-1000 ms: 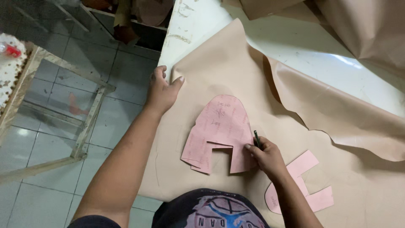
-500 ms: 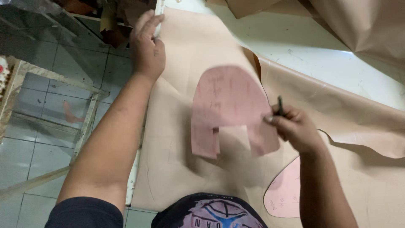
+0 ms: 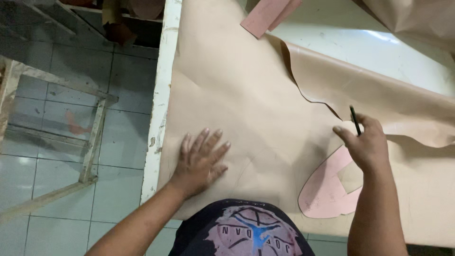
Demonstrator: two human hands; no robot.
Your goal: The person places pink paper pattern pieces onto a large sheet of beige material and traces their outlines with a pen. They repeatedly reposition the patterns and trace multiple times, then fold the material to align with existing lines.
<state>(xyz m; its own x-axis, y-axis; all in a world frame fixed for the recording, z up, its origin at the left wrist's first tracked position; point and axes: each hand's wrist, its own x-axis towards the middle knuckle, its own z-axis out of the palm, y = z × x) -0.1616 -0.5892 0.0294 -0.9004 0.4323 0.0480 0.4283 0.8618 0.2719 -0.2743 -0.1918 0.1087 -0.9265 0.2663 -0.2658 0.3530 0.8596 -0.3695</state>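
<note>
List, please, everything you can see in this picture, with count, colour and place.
tan sheet: one large, beige, spread over the table, edge curling at the right.
pink template: one, pink, on the sheet under the right hand.
pink piece: one, pink, top centre.
table: one, white, chipped edge showing left of the sheet.
frame: one, pale, on the tiled floor at left.
pencil: one, dark, in the right hand.
left hand: flat on the sheet, fingers spread.
right hand: grips the pencil above the template.

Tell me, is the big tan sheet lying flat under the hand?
Flat: the left hand presses the tan sheet spread smooth on the table.
</note>
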